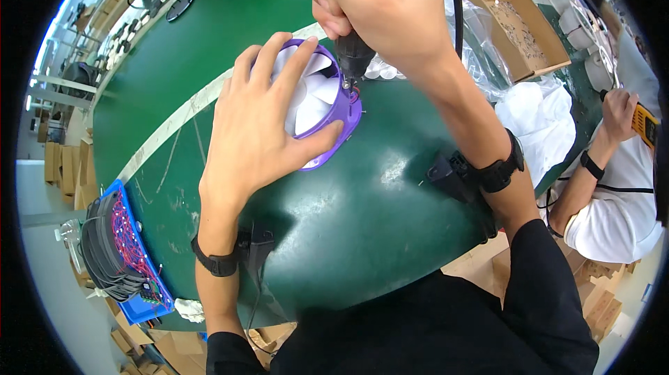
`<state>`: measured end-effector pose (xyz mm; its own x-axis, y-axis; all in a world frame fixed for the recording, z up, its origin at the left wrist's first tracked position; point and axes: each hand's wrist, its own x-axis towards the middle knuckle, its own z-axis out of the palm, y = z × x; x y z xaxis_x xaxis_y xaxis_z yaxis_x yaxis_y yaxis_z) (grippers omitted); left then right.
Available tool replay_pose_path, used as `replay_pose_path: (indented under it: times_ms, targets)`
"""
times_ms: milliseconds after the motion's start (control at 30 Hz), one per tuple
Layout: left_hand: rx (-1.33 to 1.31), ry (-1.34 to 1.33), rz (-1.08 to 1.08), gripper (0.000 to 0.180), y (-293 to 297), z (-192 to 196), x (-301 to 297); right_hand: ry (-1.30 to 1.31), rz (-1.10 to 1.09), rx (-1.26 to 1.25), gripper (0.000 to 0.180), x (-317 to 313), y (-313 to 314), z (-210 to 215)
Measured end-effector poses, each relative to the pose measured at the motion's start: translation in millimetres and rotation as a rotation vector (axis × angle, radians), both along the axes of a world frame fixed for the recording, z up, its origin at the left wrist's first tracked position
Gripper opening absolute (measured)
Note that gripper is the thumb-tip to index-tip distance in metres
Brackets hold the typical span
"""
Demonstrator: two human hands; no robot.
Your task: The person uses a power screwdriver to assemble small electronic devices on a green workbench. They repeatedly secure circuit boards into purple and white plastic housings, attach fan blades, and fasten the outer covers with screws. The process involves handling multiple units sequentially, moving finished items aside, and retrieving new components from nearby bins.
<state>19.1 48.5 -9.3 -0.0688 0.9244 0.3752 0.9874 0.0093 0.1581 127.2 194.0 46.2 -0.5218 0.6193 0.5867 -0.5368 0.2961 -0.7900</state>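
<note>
A small fan (312, 104) with a round purple housing and white blades rests on the green table. My left hand (247, 120) holds it from the left, fingers over the far rim and thumb along the near side. My right hand (390, 9) is wrapped round a black power screwdriver (354, 54). Its tip points down at the housing's right edge, close to a screw and some thin wires (355, 88). The tip's exact contact is too small to make out. Most of the tool's body is hidden by my right hand.
Several round white parts (382, 68) lie behind the fan. Right of them are clear plastic bags (481, 40) and a cardboard box (550, 33) of small screws. A blue tray (143, 312) holds wires and black rings. A co-worker's hand (617, 116) works at the right.
</note>
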Motion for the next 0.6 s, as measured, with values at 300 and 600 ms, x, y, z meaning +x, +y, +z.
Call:
replay_pose_path:
  times_ms: [300,600]
  targets:
    - [-0.031,0.015,0.015,0.083,-1.5,2.1,1.5,-0.056,0.110,-0.039,0.025,9.5,0.5,6.2]
    - [-0.029,-0.001,0.001,0.083,0.0,2.9,0.0,-0.082,0.017,-0.083,0.027,9.1,-2.0,12.0]
